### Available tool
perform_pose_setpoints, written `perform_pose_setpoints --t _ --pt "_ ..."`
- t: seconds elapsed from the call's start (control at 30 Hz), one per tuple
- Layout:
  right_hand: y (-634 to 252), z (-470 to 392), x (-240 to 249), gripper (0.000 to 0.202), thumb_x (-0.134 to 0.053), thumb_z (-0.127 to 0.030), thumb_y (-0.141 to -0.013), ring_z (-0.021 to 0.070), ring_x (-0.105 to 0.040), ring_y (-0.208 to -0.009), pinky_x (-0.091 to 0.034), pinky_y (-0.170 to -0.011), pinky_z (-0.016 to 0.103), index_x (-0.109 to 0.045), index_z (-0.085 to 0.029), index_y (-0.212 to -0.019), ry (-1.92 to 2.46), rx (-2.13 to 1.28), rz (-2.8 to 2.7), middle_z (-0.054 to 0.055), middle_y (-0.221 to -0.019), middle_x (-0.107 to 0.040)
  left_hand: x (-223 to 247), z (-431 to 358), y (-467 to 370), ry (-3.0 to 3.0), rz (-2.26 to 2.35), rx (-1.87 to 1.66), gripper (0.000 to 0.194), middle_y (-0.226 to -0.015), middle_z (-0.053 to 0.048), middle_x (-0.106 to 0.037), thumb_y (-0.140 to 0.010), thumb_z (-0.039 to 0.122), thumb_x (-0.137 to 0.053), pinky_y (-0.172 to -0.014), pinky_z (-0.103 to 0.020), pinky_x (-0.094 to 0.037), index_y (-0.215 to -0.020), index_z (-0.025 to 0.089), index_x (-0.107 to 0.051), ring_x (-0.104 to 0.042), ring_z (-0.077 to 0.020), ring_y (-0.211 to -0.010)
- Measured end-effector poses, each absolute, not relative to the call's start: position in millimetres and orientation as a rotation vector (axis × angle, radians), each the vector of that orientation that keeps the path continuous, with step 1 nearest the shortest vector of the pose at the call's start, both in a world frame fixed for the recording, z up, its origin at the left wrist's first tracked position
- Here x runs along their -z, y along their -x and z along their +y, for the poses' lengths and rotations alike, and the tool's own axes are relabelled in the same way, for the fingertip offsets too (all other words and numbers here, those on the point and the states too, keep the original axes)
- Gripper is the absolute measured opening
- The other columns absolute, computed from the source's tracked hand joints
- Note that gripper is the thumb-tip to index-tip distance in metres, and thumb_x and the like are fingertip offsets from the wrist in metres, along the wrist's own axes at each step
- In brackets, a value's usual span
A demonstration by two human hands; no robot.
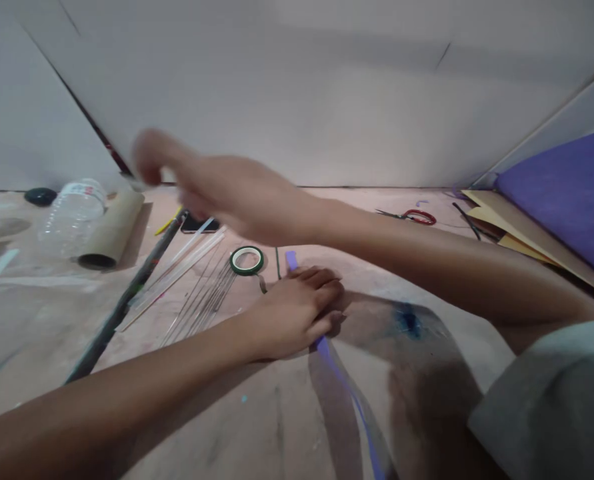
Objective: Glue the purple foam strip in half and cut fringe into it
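My left hand (297, 313) rests palm down on the table, its fingers bent over a narrow purple strip (349, 387) and pressing it down. One end of the strip shows beyond my fingers; the other runs down toward the front edge of view. Raised above the table, my right hand (241, 193) reaches across to the left, with its fingers smeared by motion. Whether it holds anything cannot be made out. Just beyond my left hand lies a roll of green tape (235, 262) with a loose tail. Thin wires (207, 300) are spread beside it.
Left of the wires lie translucent sticks (169, 275), a long dark rod (109, 330) and a phone (191, 224). Farther left are a cardboard tube (119, 227) and a clear plastic bottle (71, 217). Red-handled scissors (421, 217) lie at the back right, near purple sheets (571, 183).
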State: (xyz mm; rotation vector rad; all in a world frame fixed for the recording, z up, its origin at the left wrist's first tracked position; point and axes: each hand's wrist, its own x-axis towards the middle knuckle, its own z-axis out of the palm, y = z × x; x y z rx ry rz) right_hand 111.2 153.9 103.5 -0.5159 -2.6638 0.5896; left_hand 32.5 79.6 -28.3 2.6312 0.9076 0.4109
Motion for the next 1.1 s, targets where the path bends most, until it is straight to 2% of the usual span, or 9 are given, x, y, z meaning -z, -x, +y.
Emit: perform_pose_setpoints --t 0.07,0.17,0.2,0.3,0.4,0.53,0.73,0.93,1.1 --pt "-159 159 -106 0.035 -0.040 -0.018 -0.112 0.0119 -0.073 -0.106 -0.057 -0.105 0.027 -0.062 -0.020 -0.139 0.482 -0.508 -2.428 -0.003 -0.123 -0.076 29 81 -33 -2.632 0.896 -0.418 0.032 -0.158 -0.020 -0.074 -0.119 0.034 -0.058 -0.132 -0.056 -0.051 -0.141 0.017 -0.073 -0.067 -0.0389 -0.151" --pt "-240 168 -95 0.023 -0.050 -0.021 -0.107 0.0123 -0.064 -0.066 -0.058 -0.069 0.028 -0.072 -0.023 -0.112 0.635 -0.567 -2.166 0.001 -0.109 -0.081 29 81 -33 -2.636 0.893 -0.427 0.032 -0.159 -0.020 -0.073 -0.118 0.033 -0.058 -0.129 -0.058 -0.053 -0.143 0.018 -0.071 -0.067 -0.0398 -0.150" --pt "-268 170 -90 0.022 -0.052 -0.022 -0.105 0.0149 -0.066 -0.065 -0.059 -0.066 0.031 -0.074 -0.025 -0.108 0.744 -0.550 -2.104 0.003 -0.108 -0.083 29 81 -33 -2.637 0.890 -0.430 0.033 -0.159 -0.021 -0.073 -0.118 0.032 -0.058 -0.129 -0.059 -0.053 -0.144 0.017 -0.071 -0.067 -0.0401 -0.150" --pt "-350 174 -69 0.008 -0.069 -0.035 -0.104 0.0261 -0.076 -0.079 -0.063 -0.075 0.042 -0.071 -0.028 -0.110 0.972 -0.437 -2.073 0.010 -0.107 -0.086 29 82 -32 -2.636 0.875 -0.433 0.034 -0.160 -0.021 -0.072 -0.116 0.030 -0.060 -0.130 -0.059 -0.053 -0.146 0.018 -0.070 -0.066 -0.0400 -0.153" --pt "-417 174 -45 0.027 -0.076 -0.059 -0.106 0.0339 -0.076 -0.086 -0.059 -0.082 0.047 -0.075 -0.032 -0.104 1.366 -0.120 -2.214 0.013 -0.094 -0.082 29 83 -30 -2.628 0.872 -0.443 0.035 -0.161 -0.021 -0.072 -0.117 0.032 -0.058 -0.130 -0.061 -0.053 -0.147 0.020 -0.070 -0.066 -0.0402 -0.153" --pt "-470 176 -10 0.044 -0.071 -0.071 -0.104 0.0363 -0.079 -0.093 -0.060 -0.085 0.048 -0.076 -0.028 -0.111 1.441 -0.191 -2.410 0.015 -0.110 -0.086 30 84 -30 -2.616 0.873 -0.472 0.034 -0.162 -0.020 -0.072 -0.119 0.035 -0.057 -0.130 -0.060 -0.053 -0.148 0.021 -0.069 -0.066 -0.0390 -0.153" --pt "-485 189 19 0.043 -0.073 -0.061 -0.112 0.0306 -0.076 -0.120 -0.063 -0.109 0.053 -0.076 -0.020 -0.127 1.335 -0.197 -2.540 0.013 -0.133 -0.080 29 83 -30 -2.616 0.890 -0.451 0.035 -0.163 -0.020 -0.072 -0.118 0.033 -0.059 -0.131 -0.060 -0.052 -0.150 0.020 -0.068 -0.066 -0.0387 -0.154" --pt "-465 201 18 0.037 -0.079 -0.044 -0.115 0.0313 -0.075 -0.133 -0.066 -0.115 0.056 -0.076 -0.020 -0.142 1.295 -0.253 -2.545 0.013 -0.151 -0.075 27 83 -30 -2.607 0.891 -0.440 0.037 -0.165 -0.019 -0.071 -0.115 0.029 -0.060 -0.134 -0.058 -0.051 -0.151 0.021 -0.068 -0.065 -0.0374 -0.156" --pt "-432 202 13 0.036 -0.079 -0.047 -0.114 0.0263 -0.077 -0.112 -0.069 -0.101 0.048 -0.075 -0.019 -0.135 1.331 -0.332 -2.348 0.011 -0.131 -0.078 28 84 -28 -2.541 0.894 -0.462 0.036 -0.165 -0.019 -0.072 -0.114 0.027 -0.062 -0.135 -0.062 -0.049 -0.148 0.022 -0.070 -0.065 -0.0384 -0.157"
